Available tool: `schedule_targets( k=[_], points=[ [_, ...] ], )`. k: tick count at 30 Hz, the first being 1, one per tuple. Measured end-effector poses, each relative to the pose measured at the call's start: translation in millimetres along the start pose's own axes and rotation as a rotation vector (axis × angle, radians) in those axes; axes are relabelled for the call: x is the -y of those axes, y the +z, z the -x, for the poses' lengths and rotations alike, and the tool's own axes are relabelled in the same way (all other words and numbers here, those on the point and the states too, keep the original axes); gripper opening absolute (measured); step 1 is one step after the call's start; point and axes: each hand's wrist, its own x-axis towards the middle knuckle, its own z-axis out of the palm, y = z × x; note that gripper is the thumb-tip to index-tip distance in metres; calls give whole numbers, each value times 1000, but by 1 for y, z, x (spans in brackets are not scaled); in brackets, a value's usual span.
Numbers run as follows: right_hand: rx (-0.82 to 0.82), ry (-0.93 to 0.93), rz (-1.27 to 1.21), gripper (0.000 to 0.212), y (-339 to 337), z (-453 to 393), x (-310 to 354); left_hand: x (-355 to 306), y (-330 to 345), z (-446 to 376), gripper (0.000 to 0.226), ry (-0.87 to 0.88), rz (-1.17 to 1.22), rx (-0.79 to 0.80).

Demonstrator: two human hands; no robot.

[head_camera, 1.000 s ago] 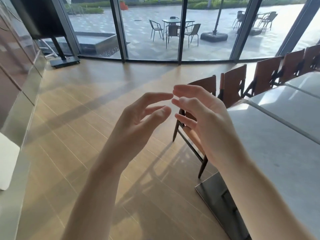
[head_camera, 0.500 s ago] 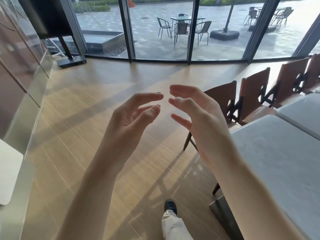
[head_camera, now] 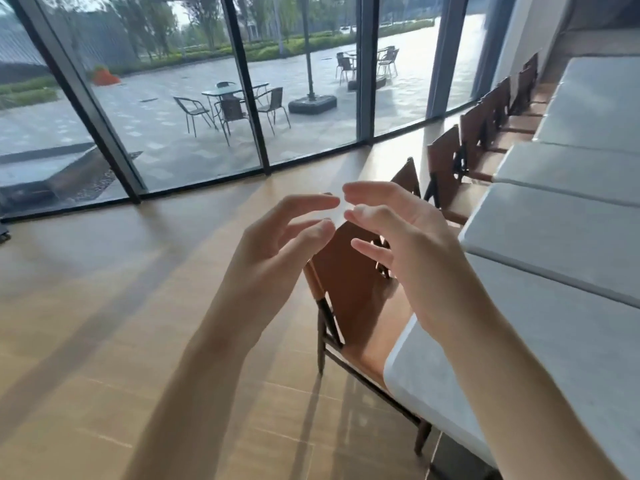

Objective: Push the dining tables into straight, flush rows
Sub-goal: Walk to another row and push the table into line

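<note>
From the head view, both bare forearms rise from the bottom edge and meet in mid-frame, held up in the air above the floor. The left hand (head_camera: 277,244) is tilted palm-right with its fingers loosely curled and spread, gripping nothing; the right hand (head_camera: 412,251) faces it, fingers likewise bent and apart, empty, its fingertips nearly meeting those of the left without touching. Neither hand touches any furniture. The pale grey rectangular dining tables (head_camera: 554,230) run up the right side in one row, four tops countable, set end to end with narrow seams between them; the nearest lies under the right forearm. Brown wooden chairs with dark metal legs (head_camera: 349,278) stand tucked along the tables' left edge, at least five visible, the farthest ones too small to count surely.
</note>
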Motion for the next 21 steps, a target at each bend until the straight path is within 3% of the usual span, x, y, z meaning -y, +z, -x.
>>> schedule_targets(
  k=[6,21],
  points=[
    [-222,3,18,26,-20,-72,-21,38,20,-94,26,43,73,155],
    [-421,59,160,24,17,-207,-79,124,-9,-240,29,28,156,294]
  ],
)
